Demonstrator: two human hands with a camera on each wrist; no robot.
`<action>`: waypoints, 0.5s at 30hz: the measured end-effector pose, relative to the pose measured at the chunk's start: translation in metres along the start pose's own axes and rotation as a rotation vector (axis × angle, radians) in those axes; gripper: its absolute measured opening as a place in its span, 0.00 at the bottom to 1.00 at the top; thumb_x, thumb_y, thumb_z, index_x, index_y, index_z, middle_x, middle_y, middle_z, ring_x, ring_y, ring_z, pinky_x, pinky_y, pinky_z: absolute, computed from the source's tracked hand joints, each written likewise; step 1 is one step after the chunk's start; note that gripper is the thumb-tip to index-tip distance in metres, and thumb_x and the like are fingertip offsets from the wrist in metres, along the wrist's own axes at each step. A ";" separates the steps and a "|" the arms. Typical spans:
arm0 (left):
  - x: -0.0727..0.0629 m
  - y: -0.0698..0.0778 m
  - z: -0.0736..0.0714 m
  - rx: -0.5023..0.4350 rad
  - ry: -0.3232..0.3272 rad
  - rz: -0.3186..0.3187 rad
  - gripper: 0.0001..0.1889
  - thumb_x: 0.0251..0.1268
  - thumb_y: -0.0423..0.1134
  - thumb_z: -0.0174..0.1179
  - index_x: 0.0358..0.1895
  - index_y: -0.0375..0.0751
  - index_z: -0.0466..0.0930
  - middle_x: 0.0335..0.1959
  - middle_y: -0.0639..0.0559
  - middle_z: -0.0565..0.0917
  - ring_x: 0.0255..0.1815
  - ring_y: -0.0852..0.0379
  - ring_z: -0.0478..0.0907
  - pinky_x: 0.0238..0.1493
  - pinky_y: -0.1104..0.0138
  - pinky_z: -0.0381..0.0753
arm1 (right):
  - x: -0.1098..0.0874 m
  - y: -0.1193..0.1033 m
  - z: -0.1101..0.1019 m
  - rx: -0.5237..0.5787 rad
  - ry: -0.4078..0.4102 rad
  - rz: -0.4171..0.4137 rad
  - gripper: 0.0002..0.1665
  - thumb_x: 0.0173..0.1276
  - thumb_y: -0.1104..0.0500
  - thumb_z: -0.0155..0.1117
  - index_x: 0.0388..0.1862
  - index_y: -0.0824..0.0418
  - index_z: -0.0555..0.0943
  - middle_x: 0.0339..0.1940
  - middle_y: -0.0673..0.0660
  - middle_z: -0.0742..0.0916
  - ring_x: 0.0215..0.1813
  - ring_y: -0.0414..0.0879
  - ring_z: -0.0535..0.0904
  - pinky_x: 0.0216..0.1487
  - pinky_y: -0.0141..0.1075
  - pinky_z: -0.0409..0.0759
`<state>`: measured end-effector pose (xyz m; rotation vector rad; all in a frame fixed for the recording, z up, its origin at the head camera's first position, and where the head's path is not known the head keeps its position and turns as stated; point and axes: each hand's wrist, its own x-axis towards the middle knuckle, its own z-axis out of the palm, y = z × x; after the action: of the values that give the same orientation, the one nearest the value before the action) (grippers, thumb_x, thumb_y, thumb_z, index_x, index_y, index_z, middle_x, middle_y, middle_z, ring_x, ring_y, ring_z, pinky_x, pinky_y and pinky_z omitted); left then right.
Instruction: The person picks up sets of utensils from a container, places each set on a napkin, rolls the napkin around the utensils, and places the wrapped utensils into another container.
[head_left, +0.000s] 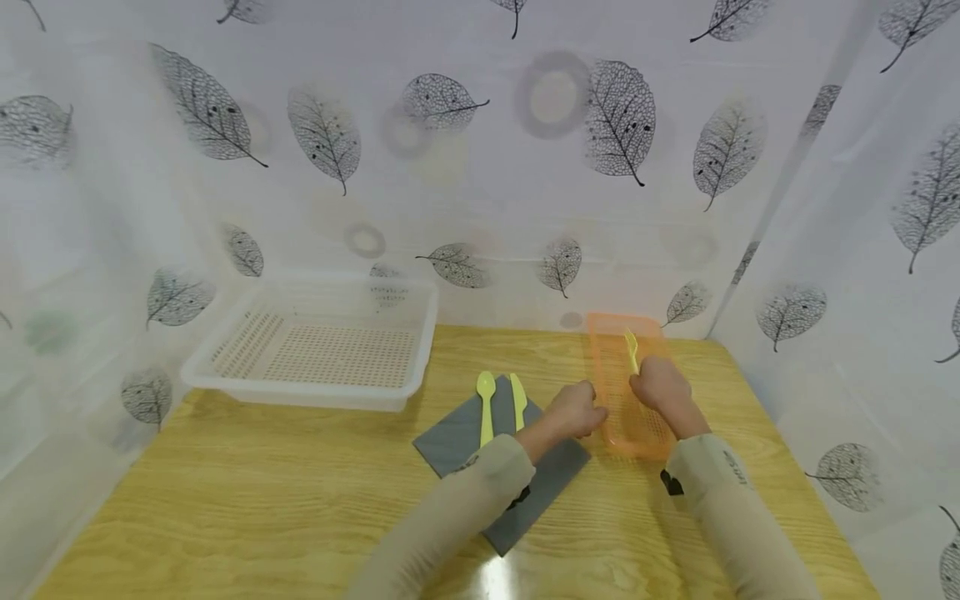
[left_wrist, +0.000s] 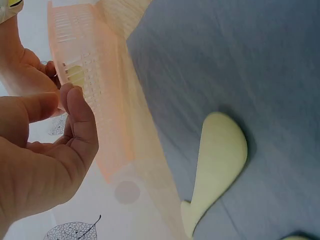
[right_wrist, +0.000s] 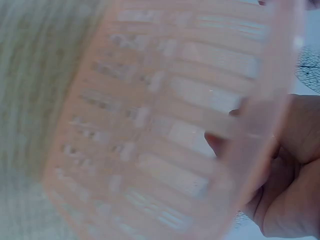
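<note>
I see the right hand over the orange basket, clamped on the yellow fork, tines outward. Left hand beside basket, fingers loosely curled, thumb apart; can't tell rim contact.

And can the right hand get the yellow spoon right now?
Probably not easily: the right hand is already holding a yellow fork at the orange basket, and the left hand is between it and the yellow spoon.
</note>
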<state>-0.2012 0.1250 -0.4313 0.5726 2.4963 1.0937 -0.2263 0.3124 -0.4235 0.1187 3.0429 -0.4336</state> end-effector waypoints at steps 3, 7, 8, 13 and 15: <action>-0.003 -0.001 -0.008 0.028 0.003 0.018 0.15 0.69 0.33 0.53 0.21 0.39 0.70 0.09 0.53 0.72 0.09 0.62 0.66 0.14 0.72 0.62 | -0.001 -0.004 -0.008 0.023 0.036 -0.037 0.20 0.65 0.61 0.49 0.12 0.55 0.64 0.10 0.49 0.67 0.13 0.42 0.60 0.16 0.33 0.60; -0.008 -0.004 -0.018 0.037 0.022 0.030 0.10 0.70 0.34 0.53 0.44 0.32 0.81 0.21 0.51 0.79 0.14 0.61 0.68 0.21 0.71 0.67 | -0.005 -0.012 -0.017 0.068 0.082 -0.069 0.23 0.69 0.60 0.48 0.11 0.56 0.65 0.08 0.49 0.68 0.12 0.41 0.60 0.15 0.32 0.60; -0.010 -0.005 -0.022 0.042 0.029 0.038 0.12 0.71 0.35 0.54 0.50 0.32 0.80 0.25 0.50 0.81 0.16 0.61 0.69 0.23 0.71 0.69 | -0.006 -0.015 -0.019 0.078 0.095 -0.076 0.24 0.70 0.60 0.48 0.11 0.56 0.66 0.08 0.49 0.69 0.11 0.41 0.61 0.14 0.32 0.60; -0.019 -0.010 -0.036 0.027 0.063 0.062 0.13 0.72 0.36 0.53 0.53 0.34 0.79 0.33 0.47 0.83 0.20 0.59 0.73 0.25 0.68 0.72 | -0.014 -0.035 -0.024 0.125 0.166 -0.131 0.23 0.74 0.58 0.49 0.15 0.58 0.68 0.09 0.51 0.71 0.12 0.43 0.64 0.14 0.34 0.61; -0.024 -0.012 -0.042 0.009 0.064 0.071 0.13 0.73 0.35 0.53 0.53 0.33 0.79 0.32 0.47 0.84 0.20 0.59 0.75 0.24 0.68 0.73 | -0.018 -0.043 -0.024 0.141 0.197 -0.156 0.22 0.75 0.58 0.50 0.17 0.59 0.69 0.10 0.52 0.72 0.12 0.43 0.65 0.15 0.35 0.62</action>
<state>-0.2028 0.0806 -0.4098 0.6427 2.5547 1.1452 -0.2136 0.2763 -0.3874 -0.0743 3.2247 -0.6873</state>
